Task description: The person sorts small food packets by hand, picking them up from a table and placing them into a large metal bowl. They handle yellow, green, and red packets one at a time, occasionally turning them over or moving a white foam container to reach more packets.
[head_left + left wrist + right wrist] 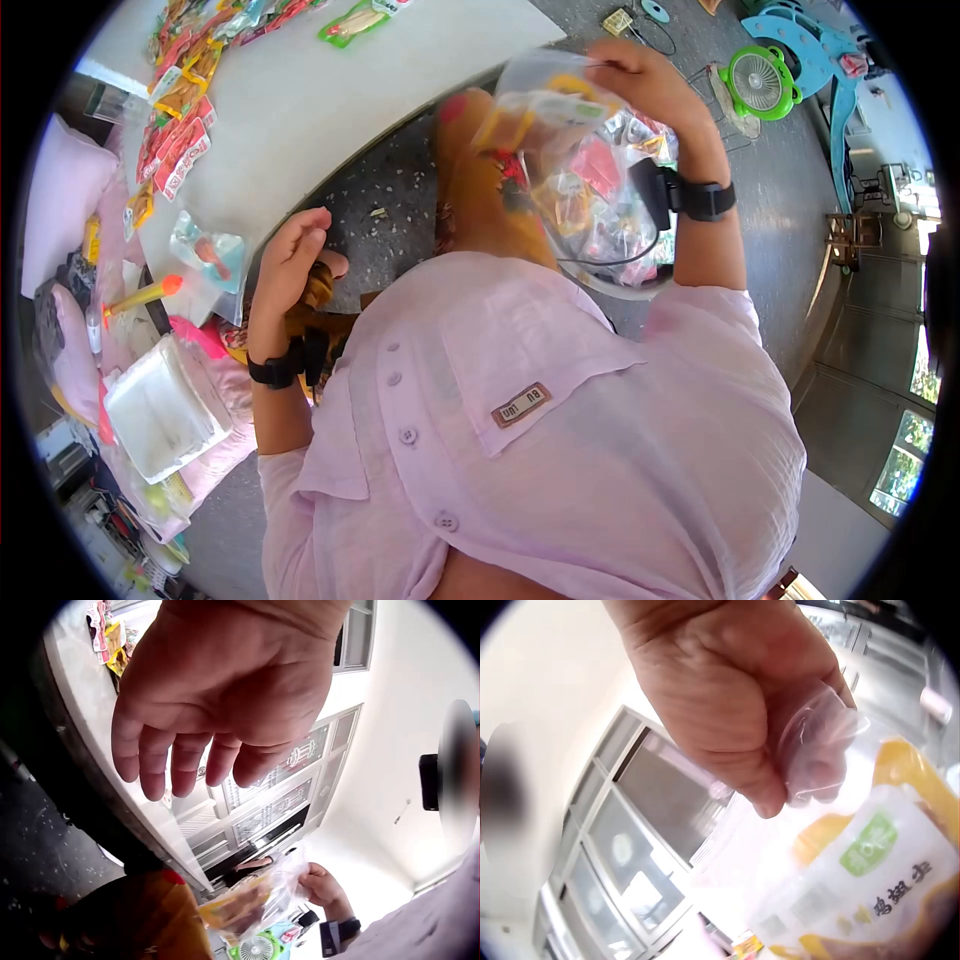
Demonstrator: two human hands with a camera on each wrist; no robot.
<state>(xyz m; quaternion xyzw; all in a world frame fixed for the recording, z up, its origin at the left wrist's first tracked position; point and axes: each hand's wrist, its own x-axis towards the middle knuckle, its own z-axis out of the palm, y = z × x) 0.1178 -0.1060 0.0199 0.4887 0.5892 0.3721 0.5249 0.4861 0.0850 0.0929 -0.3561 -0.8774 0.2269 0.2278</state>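
Observation:
My right hand pinches the top of a clear plastic bag, lifted above the lap and blurred in the head view. Inside it shows a yellow-and-white food packet with a green logo and dark characters. In the right wrist view, thumb and fingers close on the bag's clear upper edge. My left hand stays by the table edge, fingers loosely extended and holding nothing. Its palm fills the top of the left wrist view. Just left of it, a clear bag with a small reddish item lies at the table edge.
A tub heaped with packets stands under the right forearm. On the white table lie colourful packets and a green packet. A green fan stands beyond; a white foam box sits at left.

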